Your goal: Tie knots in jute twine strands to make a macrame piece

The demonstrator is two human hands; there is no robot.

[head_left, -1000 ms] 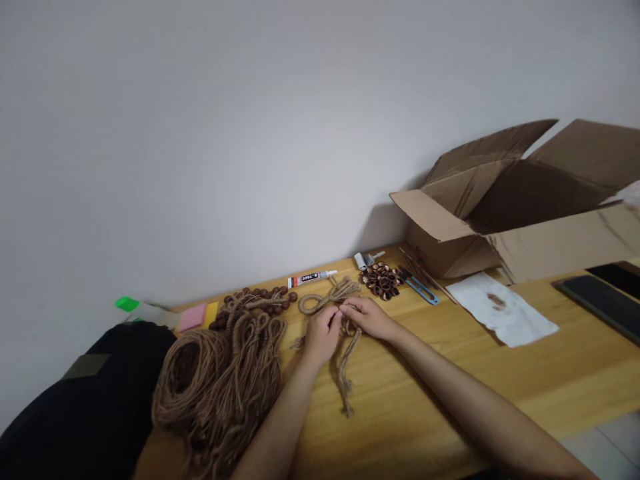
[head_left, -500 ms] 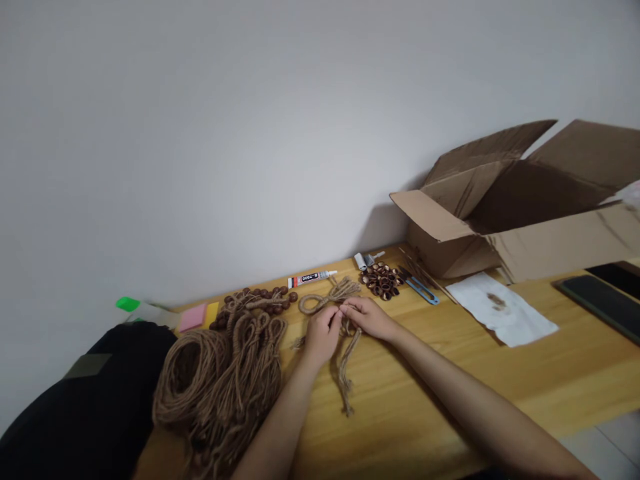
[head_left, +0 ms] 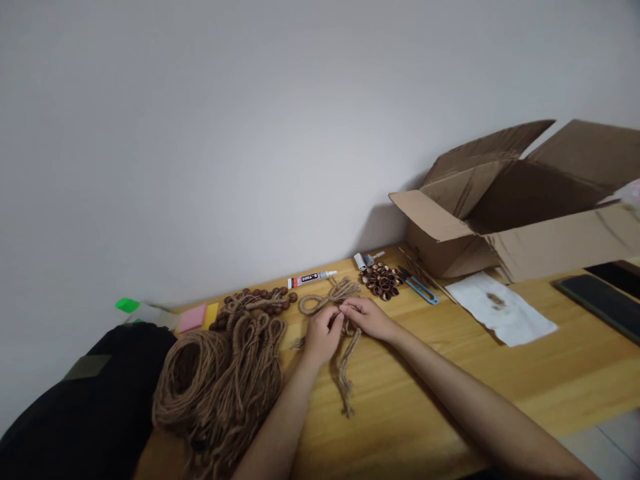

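Note:
My left hand (head_left: 323, 335) and my right hand (head_left: 369, 318) meet fingertip to fingertip over the wooden table. Both are closed in a pinch on a brown cord (head_left: 345, 373), whose knotted, frayed ends hang down toward me below the fingers. The exact spot where they grip it is hidden by the fingers. Just beyond the hands lies a wrapped cord loop (head_left: 311, 305) with a bundle of loose strands (head_left: 345, 289). A pile of dark, hollow shell-like pieces (head_left: 383, 280) sits behind my right hand.
Left of my hands are heaped cord bundles (head_left: 220, 380), brown beads (head_left: 275, 298), sticky notes (head_left: 193, 318) and a black cloth item (head_left: 85, 407). A glue tube (head_left: 313, 279) lies near the wall. To the right are blue thread snips (head_left: 423, 290), a stained paper (head_left: 505, 313) and an open cardboard box (head_left: 555, 240).

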